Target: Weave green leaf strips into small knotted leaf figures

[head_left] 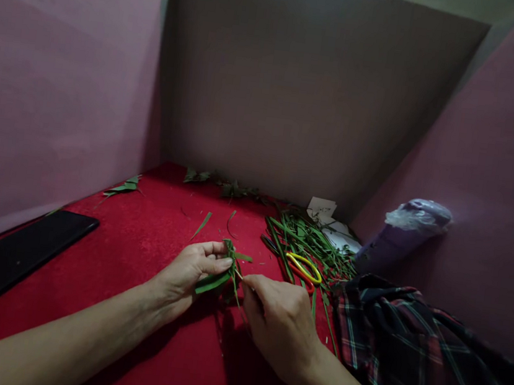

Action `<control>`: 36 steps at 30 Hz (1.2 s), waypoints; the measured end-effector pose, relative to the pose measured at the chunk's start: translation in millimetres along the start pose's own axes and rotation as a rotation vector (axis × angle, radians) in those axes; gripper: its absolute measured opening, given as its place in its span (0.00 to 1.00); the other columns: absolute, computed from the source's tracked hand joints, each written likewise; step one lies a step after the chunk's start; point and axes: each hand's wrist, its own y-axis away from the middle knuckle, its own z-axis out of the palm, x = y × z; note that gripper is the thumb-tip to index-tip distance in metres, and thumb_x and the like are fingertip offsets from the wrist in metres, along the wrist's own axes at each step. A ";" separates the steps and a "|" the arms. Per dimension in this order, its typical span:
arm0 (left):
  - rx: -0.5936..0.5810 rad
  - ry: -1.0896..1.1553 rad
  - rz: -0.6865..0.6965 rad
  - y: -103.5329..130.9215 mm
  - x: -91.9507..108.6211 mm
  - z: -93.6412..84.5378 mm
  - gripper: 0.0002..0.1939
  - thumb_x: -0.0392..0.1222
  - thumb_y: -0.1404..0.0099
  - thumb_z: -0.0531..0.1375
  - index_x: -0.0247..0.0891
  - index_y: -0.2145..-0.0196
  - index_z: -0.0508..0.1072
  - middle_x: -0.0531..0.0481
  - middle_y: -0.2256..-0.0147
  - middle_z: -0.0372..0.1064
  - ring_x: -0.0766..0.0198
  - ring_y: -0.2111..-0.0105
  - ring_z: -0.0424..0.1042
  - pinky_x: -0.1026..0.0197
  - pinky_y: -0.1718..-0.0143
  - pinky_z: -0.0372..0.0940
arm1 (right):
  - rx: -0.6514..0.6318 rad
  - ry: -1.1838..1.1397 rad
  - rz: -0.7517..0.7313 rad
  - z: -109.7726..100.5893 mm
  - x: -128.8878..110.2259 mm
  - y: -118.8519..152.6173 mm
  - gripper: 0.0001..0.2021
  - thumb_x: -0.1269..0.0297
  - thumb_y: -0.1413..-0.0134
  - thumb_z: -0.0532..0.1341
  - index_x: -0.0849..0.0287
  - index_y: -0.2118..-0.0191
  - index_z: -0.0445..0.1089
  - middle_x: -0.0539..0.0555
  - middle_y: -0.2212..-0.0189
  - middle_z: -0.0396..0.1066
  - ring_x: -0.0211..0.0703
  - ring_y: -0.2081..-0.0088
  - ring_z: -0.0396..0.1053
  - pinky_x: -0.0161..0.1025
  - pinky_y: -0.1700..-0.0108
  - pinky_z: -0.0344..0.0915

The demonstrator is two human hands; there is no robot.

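Note:
My left hand [198, 271] pinches a small bunch of green grass blades [214, 282] between thumb and fingers, above the red cloth [149, 229]. One broad blade sticks out below the thumb, and thinner ones point right and down. Close on the right, my right hand [281, 317] is closed, its thumb and forefinger pinching a thin pale stem that runs into the bunch. Its other fingers are curled under and partly hidden. Beyond the right hand lie scissors [306, 268] with yellow and red handles, partly among cut grass.
A heap of cut grass [312, 240] lies at the back right beside white papers [323, 208]. A purple roll in clear plastic [405, 229] leans on the right wall. Plaid cloth [406, 354] lies at right, a flat black object [15, 256] at left. Loose leaves [129, 185] lie near the left wall.

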 end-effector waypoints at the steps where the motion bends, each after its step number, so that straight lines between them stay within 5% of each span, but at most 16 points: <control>1: 0.009 -0.007 0.007 -0.4 -0.9 -0.6 0.09 0.28 0.50 0.64 0.31 0.69 0.71 0.51 0.78 0.70 0.70 0.82 0.69 0.69 0.78 0.64 | -0.008 -0.009 -0.002 -0.5 -0.4 0.0 0.12 0.73 0.44 0.50 0.60 0.72 0.68 0.50 0.81 0.69 0.35 0.79 0.65 0.33 0.74 0.53; 15: 0.110 -0.052 0.026 0.0 -1.4 5.8 0.10 0.27 0.53 0.64 0.31 0.71 0.70 0.50 0.78 0.71 0.69 0.81 0.70 0.67 0.77 0.64 | -0.058 -0.013 -0.095 -1.2 -0.3 1.4 0.11 0.73 0.44 0.50 0.60 0.74 0.64 0.49 0.82 0.66 0.34 0.80 0.63 0.33 0.75 0.51; 36: 0.042 -0.047 0.061 -1.8 -6.8 -0.2 0.10 0.26 0.52 0.63 0.33 0.71 0.69 0.52 0.75 0.70 0.70 0.78 0.70 0.68 0.75 0.66 | -0.013 -0.059 -0.029 0.5 -2.0 1.3 0.12 0.72 0.44 0.49 0.61 0.75 0.64 0.48 0.85 0.64 0.32 0.83 0.60 0.32 0.77 0.50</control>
